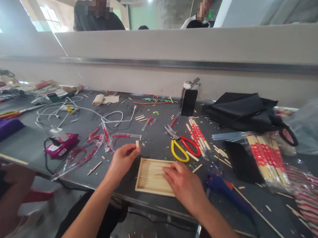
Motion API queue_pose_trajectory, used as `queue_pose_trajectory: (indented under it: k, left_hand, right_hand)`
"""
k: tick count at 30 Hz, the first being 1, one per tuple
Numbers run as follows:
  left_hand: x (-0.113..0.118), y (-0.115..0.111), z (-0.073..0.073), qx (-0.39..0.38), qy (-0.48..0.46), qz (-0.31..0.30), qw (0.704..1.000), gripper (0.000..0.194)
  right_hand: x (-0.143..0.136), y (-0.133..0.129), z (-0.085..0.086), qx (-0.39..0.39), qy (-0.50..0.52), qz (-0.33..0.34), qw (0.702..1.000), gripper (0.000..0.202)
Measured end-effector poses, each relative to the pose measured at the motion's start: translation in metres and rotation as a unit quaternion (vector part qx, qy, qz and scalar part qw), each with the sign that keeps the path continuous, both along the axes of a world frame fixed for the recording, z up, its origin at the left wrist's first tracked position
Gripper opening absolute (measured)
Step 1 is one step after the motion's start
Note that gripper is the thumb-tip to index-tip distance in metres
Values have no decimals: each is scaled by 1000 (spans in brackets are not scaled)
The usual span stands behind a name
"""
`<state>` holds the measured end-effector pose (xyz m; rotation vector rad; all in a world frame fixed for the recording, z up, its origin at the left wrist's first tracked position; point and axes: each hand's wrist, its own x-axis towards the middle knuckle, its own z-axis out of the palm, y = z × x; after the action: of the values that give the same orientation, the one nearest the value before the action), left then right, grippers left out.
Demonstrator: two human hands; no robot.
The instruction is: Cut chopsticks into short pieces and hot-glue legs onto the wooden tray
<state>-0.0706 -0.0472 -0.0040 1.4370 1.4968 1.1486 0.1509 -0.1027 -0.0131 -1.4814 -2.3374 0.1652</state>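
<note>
In the head view, a shallow wooden tray (150,179) lies at the near edge of the tabletop (157,146), about midway along it. The left hand (124,162) is raised beside the tray's far left corner, its grip pinched on short wooden pieces (137,144). The right hand (184,181) reaches over the tray's right end, fingertips close together above the slatted inside; whether that grip clamps a stick, I cannot tell. Beyond the tray's far edge lie scissors (175,137) with yellow and red handles. A blue glue gun (221,187) lies right of the right hand, near the tabletop's near edge. Toward the far edge stands a bottle (187,85).
</note>
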Motion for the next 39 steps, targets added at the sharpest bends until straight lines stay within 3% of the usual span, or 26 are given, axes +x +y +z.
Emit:
queue_pose_trajectory:
  k: [15, 22, 31, 39]
  left_hand:
    - [-1, -12, -7, -16, -31, -50, 998, 20]
    - [6, -10, -6, -8, -40, -54, 998, 19]
    - [12, -8, -8, -4, -51, -47, 998, 19]
    - [14, -14, 6, -24, -85, -62, 994, 19]
  right_hand:
    - [0, -3, 7, -4, -4, 6, 1000, 4]
    - [-4, -1, 9, 12, -4, 39, 999, 7]
    - [40, 3, 14, 62, 68, -81, 992, 10]
    - [4, 0, 4, 62, 7, 15, 998, 9]
